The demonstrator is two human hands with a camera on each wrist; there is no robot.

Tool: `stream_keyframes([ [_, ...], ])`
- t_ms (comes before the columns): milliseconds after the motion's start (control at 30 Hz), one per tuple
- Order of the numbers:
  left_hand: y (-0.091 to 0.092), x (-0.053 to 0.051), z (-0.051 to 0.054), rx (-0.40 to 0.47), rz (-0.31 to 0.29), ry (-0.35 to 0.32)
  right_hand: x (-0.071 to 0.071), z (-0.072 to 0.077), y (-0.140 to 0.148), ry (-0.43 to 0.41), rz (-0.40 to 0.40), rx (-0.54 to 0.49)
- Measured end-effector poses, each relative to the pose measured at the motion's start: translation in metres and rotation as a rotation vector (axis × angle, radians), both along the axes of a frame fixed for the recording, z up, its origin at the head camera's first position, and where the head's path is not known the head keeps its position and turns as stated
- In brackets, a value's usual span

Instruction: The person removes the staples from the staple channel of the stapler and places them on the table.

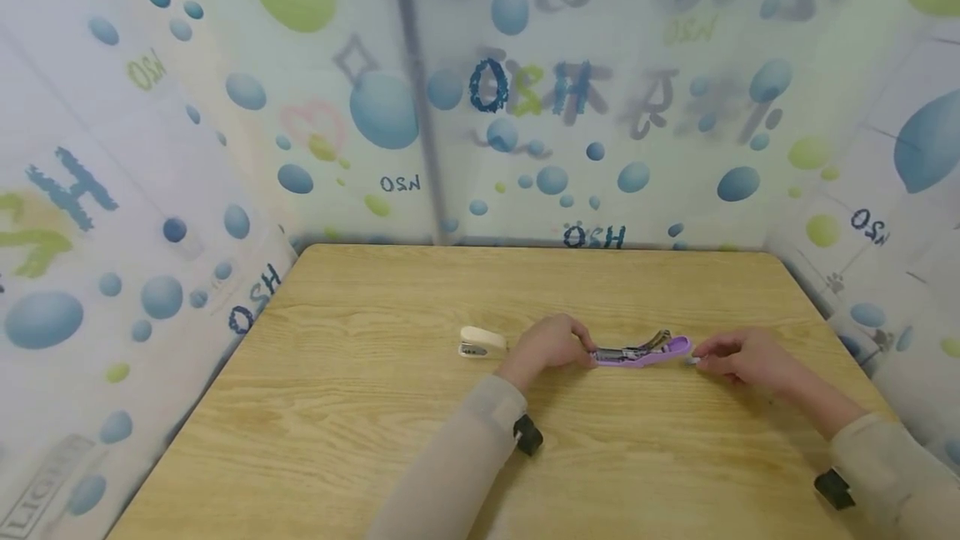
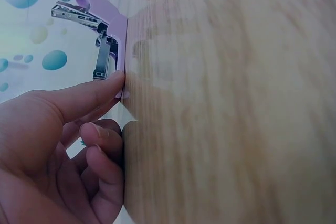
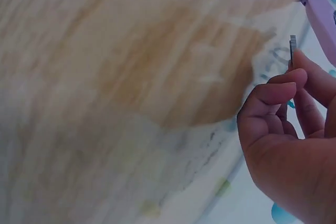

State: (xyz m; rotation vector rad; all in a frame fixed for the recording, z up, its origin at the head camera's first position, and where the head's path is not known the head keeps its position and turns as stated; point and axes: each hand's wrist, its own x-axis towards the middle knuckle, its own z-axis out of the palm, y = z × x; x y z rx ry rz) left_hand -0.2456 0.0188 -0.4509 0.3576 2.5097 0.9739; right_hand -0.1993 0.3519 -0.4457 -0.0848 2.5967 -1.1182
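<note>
A purple stapler (image 1: 633,362) lies opened out on the table, its metal inner parts exposed and its purple cover folded back to the right. My left hand (image 1: 553,343) pinches its left end between thumb and finger. The left wrist view shows the stapler's metal magazine (image 2: 104,59) just beyond that thumb. Off the stapler's right end, my right hand (image 1: 750,359) pinches a short strip of staples (image 3: 293,45) between thumb and forefinger. The strip stands apart from the stapler.
A small cream stapler (image 1: 482,342) sits on the wooden table (image 1: 360,415), just left of my left hand. Patterned curtain-like walls (image 1: 525,165) enclose the table's back and both sides.
</note>
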Motion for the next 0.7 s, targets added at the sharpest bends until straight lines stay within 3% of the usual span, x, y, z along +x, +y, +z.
stream_keyframes([
  [333,-0.0002,-0.0005,-0.0004,-0.006,0.009,-0.001,0.0019,-0.0005,-0.0053,0.005,0.009,0.034],
  [700,-0.0001,0.0019,-0.002,-0.033,0.007,0.023,0.0045,-0.002,-0.0058,-0.006,0.004,-0.004],
])
